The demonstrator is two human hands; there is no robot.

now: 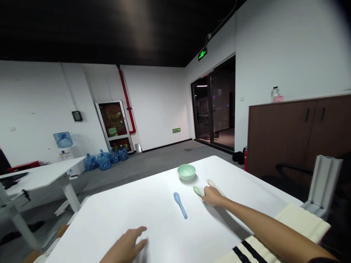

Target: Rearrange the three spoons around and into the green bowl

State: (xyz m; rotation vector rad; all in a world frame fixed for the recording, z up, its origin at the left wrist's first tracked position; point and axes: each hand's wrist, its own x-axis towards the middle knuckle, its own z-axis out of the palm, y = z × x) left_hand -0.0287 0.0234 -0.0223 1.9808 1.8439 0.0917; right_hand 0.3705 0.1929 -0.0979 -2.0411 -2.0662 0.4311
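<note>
My right hand (213,196) reaches far across the white table, its fingers closed on the handle of a light green spoon (197,190). Just beyond that hand lies a cream spoon (215,186), partly covered by it. To the left of the green spoon rests a blue spoon (180,205), bowl end pointing away from me. A mint green bowl (187,172) stands upright behind the spoons. Near the table's front left, my left hand (131,244) is held with thumb and fingers apart, and nothing is in it.
A cream cloth with black stripes (294,223) lies under my right forearm at the table's right edge. Beside it rises a metal profile post (323,182). A second white table (52,173) stands left, with several blue water jugs (103,160) behind. A brown cabinet (287,135) is at the right.
</note>
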